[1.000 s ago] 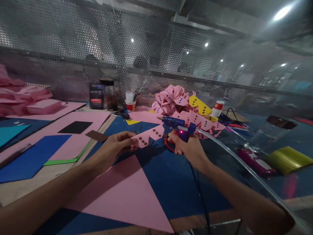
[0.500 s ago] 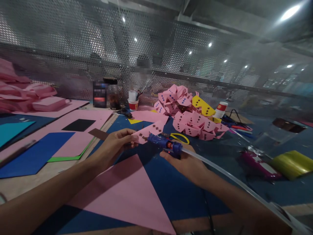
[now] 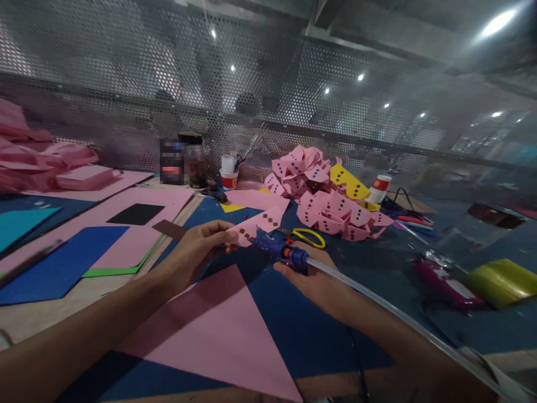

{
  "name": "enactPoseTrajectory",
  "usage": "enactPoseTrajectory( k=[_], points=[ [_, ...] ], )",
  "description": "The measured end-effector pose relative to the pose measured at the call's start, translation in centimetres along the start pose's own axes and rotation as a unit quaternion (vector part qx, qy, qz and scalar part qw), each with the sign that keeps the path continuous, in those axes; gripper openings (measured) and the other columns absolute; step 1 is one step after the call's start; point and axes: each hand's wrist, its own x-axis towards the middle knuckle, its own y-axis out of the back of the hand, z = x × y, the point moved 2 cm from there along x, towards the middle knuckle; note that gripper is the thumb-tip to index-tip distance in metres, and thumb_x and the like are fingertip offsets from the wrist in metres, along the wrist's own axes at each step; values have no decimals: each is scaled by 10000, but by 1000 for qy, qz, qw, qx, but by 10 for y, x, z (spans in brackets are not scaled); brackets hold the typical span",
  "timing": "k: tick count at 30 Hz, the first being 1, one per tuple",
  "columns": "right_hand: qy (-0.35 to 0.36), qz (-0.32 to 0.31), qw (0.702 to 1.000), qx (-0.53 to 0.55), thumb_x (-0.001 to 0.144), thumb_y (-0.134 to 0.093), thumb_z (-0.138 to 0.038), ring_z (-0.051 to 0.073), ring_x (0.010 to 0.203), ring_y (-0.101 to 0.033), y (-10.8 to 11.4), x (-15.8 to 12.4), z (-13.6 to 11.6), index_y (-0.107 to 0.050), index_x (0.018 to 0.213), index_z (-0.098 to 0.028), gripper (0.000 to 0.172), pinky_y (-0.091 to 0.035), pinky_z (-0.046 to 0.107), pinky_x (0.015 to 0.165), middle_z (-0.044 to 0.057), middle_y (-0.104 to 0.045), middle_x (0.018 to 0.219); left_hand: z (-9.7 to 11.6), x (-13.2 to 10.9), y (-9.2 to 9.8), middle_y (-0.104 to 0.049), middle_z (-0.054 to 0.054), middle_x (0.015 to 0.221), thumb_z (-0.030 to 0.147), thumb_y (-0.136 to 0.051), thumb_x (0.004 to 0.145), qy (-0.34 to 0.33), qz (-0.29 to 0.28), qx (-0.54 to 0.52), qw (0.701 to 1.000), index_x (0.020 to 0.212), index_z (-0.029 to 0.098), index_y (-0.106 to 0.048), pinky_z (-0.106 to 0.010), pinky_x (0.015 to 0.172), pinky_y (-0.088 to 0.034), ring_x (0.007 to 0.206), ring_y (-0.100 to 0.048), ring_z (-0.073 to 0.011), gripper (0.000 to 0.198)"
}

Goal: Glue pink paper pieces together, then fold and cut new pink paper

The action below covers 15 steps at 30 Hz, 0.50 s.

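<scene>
Between the fingertips of my left hand (image 3: 213, 239) is the near end of a pink paper strip (image 3: 271, 219) with small dark diamond shapes on it. My right hand (image 3: 314, 274) is wrapped round a blue glue gun (image 3: 277, 249), its nozzle pointing left, close to the strip. Whether the nozzle touches the strip I cannot tell. A long translucent glue stick (image 3: 369, 291) runs out of the gun's back along my right forearm. Below my hands lies a large pink sheet (image 3: 222, 330). Yellow-handled scissors (image 3: 310, 238) rest just beyond the gun.
A heap of pink diamond-marked pieces (image 3: 302, 168) and a yellow piece (image 3: 350, 182) stand behind. Left are a blue sheet (image 3: 62, 266), a black sheet (image 3: 135, 214) and a pink stack (image 3: 86, 177). Right are a purple tool (image 3: 447, 285) and a yellow roll (image 3: 501, 282). Paper cups (image 3: 229, 179) stand at the back.
The glue gun has tilted and shifted slightly downward, its nozzle moving a little off the strip's marked end. My left hand and the strip have hardly moved.
</scene>
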Motion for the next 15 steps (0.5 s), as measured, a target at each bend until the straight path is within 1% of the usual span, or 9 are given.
enactPoseTrajectory(
  k=[3, 9, 15],
  points=[
    [-2, 8, 1000, 3, 906, -752, -355, 239, 996, -719, 0, 0, -1, -755, 1151, -271, 259, -570, 373, 935, 34, -778, 1106, -2, 0, 1, -687, -14, 796, 375, -931, 667, -2, -6, -1, 1000, 782, 191, -754, -217, 707, -495, 734, -577, -129, 279],
    [0, 0, 1000, 2, 923, -737, -348, 230, 998, -714, 0, 0, -2, -751, 1139, -264, 232, -557, 368, 952, 31, -773, 1099, 0, 0, 0, -702, -21, 806, 356, -925, 676, 2, -11, 2, 1000, 781, 194, -767, -214, 695, -489, 745, -582, -131, 249],
    [-9, -3, 1000, 18, 940, -719, -367, 217, 970, -719, -2, -1, 2, -739, 1132, -261, 220, -573, 345, 906, 23, -774, 1067, -1, 1, -1, -702, -7, 790, 337, -923, 679, 3, -16, -5, 1000, 790, 198, -763, -220, 713, -494, 734, -590, -126, 239]
  ],
)
